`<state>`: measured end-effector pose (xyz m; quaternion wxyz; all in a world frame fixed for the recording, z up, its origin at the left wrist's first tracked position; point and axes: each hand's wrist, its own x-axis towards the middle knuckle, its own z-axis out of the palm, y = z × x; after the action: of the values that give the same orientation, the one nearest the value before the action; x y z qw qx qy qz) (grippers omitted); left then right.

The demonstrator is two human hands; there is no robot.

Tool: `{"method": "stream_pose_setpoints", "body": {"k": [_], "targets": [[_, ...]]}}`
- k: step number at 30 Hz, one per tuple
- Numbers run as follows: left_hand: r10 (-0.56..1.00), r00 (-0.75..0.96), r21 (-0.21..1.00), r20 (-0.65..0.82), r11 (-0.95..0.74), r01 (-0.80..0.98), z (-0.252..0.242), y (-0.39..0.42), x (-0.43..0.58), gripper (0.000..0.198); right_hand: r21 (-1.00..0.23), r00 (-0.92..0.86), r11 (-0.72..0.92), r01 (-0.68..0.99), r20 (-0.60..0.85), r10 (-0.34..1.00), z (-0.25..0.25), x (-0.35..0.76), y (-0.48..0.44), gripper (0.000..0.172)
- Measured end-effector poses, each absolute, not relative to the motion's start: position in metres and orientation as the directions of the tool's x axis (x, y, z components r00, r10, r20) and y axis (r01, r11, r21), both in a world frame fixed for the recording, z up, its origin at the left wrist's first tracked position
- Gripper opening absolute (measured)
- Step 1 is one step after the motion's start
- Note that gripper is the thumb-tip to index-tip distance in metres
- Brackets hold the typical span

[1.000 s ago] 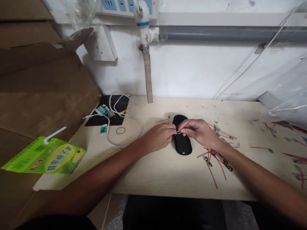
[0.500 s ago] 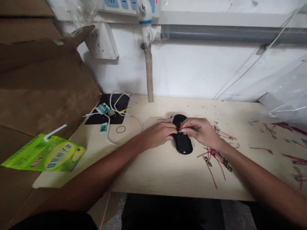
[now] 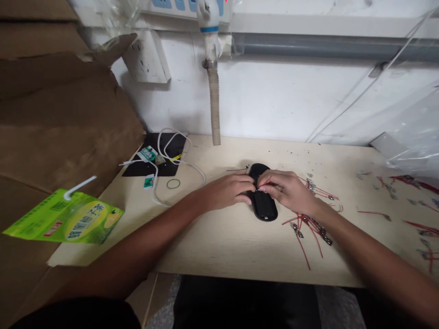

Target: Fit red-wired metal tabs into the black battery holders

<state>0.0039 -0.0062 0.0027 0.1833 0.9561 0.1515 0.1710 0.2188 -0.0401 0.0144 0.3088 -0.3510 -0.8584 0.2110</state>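
A black oval plastic shell [image 3: 263, 208] lies on the pale wooden table [image 3: 222, 237]. Both hands meet over its middle. My left hand [image 3: 229, 192] rests on the shell's left edge with its fingers curled and pinched at a small metal contact. My right hand [image 3: 286, 189] pinches a short red wire [image 3: 266, 180] at the same spot. The fingertips of both hands touch each other above the shell.
Several loose red wires with metal tips [image 3: 310, 228] lie right of the shell, more at the far right [image 3: 418, 224]. A white cable [image 3: 171, 160] on a black mat, a green ring [image 3: 173, 183], a green drink carton [image 3: 65, 221] and cardboard [image 3: 61, 119] sit left.
The hands have stayed together over the shell with only small finger movements. The view has shifted slightly.
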Motion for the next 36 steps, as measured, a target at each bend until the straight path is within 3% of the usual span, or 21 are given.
{"method": "stream_pose_setpoints", "body": {"k": [7,15,36], "targets": [[0.383,0.873,0.439,0.302,-0.869,0.229,-0.003,-0.008,0.006,0.017,-0.487,-0.596,0.708,0.512,0.392,0.701,0.012,0.216,-0.044,0.015],[0.37,0.857,0.355,0.36,-0.903,0.241,-0.008,-0.008,0.009,0.019,-0.406,-0.632,0.759,0.508,0.423,0.65,0.008,0.208,-0.049,0.018],[0.367,0.837,0.32,0.407,-0.915,0.246,-0.008,-0.009,0.009,0.022,-0.633,-0.546,0.63,0.45,0.363,0.755,0.008,0.207,-0.042,0.014]]}}
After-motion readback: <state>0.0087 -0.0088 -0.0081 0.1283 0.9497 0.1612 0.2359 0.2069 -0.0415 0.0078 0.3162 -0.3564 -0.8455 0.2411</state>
